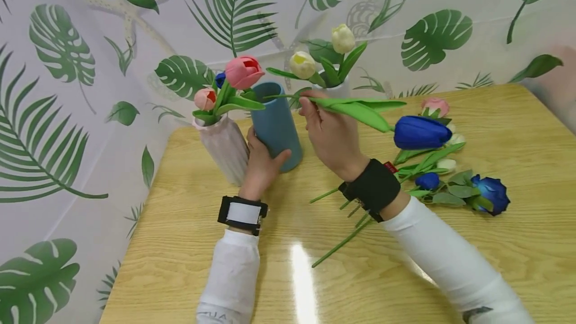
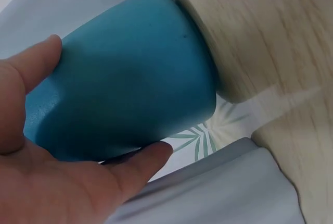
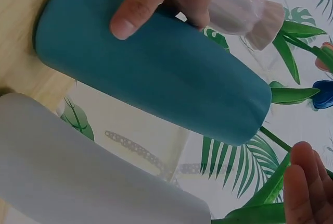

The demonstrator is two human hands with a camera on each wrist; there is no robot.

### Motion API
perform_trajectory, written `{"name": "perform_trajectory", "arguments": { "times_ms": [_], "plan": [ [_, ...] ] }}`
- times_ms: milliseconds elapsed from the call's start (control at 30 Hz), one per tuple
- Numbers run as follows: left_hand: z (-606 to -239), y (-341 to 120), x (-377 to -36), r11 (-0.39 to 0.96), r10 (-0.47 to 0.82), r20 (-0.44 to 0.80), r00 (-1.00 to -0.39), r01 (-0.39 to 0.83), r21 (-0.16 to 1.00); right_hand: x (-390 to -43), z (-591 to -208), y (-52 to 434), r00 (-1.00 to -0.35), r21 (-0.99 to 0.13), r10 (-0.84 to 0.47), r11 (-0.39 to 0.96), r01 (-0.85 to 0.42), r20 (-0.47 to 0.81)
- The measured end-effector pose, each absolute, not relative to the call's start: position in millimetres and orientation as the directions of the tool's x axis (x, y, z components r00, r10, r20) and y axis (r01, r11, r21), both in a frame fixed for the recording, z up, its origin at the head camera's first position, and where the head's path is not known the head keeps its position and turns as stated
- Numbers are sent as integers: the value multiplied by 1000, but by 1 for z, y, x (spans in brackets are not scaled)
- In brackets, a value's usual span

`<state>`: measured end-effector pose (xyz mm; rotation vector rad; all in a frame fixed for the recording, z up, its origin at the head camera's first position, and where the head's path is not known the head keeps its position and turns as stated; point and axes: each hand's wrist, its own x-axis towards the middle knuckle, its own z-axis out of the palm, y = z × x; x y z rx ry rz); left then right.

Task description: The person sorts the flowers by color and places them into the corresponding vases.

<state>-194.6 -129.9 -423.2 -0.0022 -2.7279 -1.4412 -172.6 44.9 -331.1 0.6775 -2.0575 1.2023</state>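
Note:
My left hand (image 1: 262, 166) grips the lower part of a blue vase (image 1: 278, 129), which stands on the table; the left wrist view shows thumb and a finger on either side of the vase (image 2: 130, 73). Between the fingertips of my right hand (image 1: 335, 136) is the green stem of a blue tulip (image 1: 422, 132). The flower head points right, and the stem's tip reaches left to the blue vase's mouth (image 1: 268, 90). In the right wrist view, the right fingers (image 3: 304, 182) appear beyond the vase's rim, with the stem running close to it.
Left of the blue vase is a pale pink vase (image 1: 223, 149) holding pink tulips (image 1: 244, 72) and a blue flower. A white vase (image 1: 333, 84) with white tulips (image 1: 343, 39) stands behind my right hand. Several loose flowers, including a blue rose (image 1: 490, 195), lie at the table's right.

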Motion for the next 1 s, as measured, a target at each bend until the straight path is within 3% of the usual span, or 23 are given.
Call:
{"name": "perform_trajectory", "arguments": {
  "times_ms": [133,267,400,500,667,833,1000],
  "plan": [
    [-423,-128,-195,563,-8,55,-998,41,825,-184,-325,39,-678,-521,-164,521,-676,717],
    [-423,-126,-194,584,10,62,-998,56,810,-191,-314,29,-768,-522,-174,640,-564,617],
    [-424,-125,-193,598,28,84,-996,84,797,-201,-306,15,-780,-327,-236,809,-488,579],
    [-425,-126,-192,599,35,108,-994,107,794,-209,-304,7,-808,-199,-335,857,-475,485],
    [-427,-127,-192,596,37,145,-989,138,791,-210,-308,10,-905,-346,-366,838,-421,216],
    [-426,-130,-192,591,41,164,-986,156,791,-204,-328,21,-907,-448,-415,798,-404,79],
    [-426,-131,-192,608,35,104,-994,104,787,-195,-358,33,-890,-501,-455,762,-409,33]
  ]
}}
